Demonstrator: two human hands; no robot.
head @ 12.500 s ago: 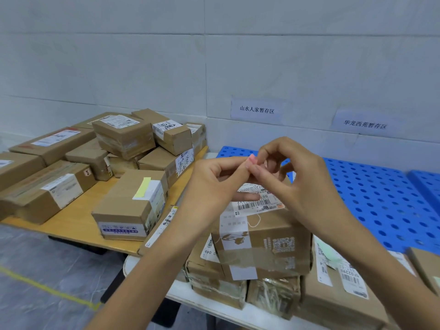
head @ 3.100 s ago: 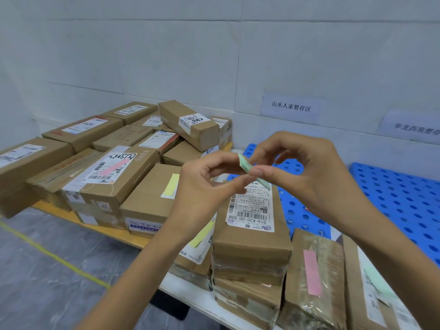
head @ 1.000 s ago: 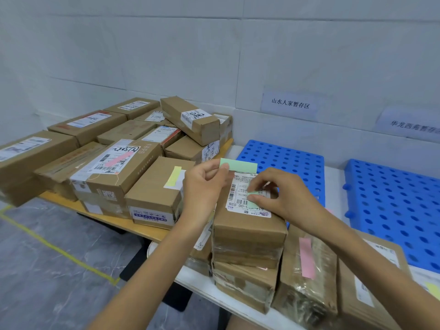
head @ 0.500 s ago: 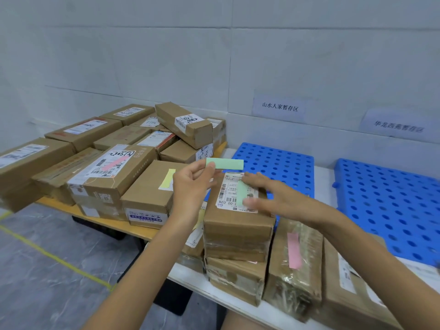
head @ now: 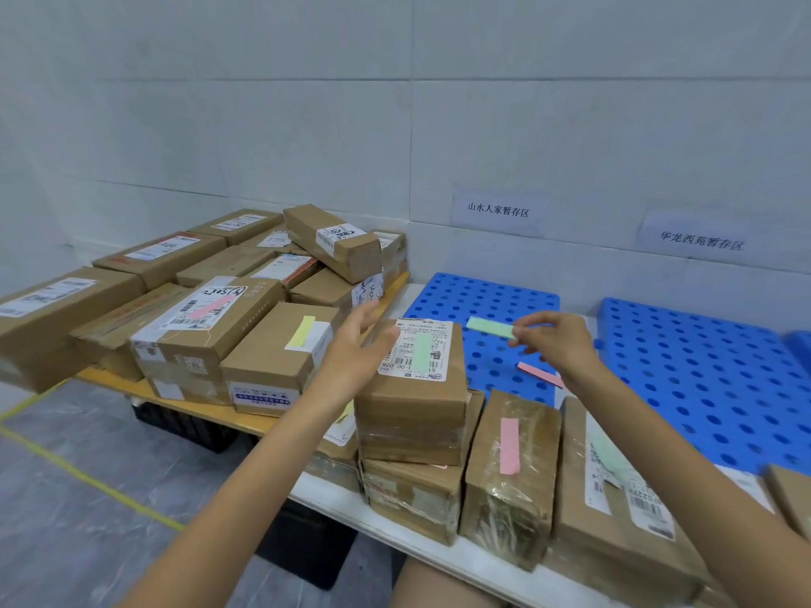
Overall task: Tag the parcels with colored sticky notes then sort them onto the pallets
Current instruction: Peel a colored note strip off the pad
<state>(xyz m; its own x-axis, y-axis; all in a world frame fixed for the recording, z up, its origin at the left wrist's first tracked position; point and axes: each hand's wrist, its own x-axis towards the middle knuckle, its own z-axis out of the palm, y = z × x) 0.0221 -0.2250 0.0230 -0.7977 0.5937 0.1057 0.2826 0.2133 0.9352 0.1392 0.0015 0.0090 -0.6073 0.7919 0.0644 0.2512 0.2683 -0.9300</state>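
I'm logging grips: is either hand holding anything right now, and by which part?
The right hand pinches a green note by one end, the end nearest it. The left hand is open and holds nothing.

Green note [head: 422,351] on stacked parcel [head: 412,399], second note [head: 489,326] (also green) aloft over blue pallet [head: 456,297]

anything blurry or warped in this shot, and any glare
Head view: the left hand is motion-smeared at the fingertips, and the right hand pinching the green sticky note is sharper; the wide-angle lens slightly bows the seams of the wall; light is soft and even, with only a mild sheen on the plastic-wrapped parcel.
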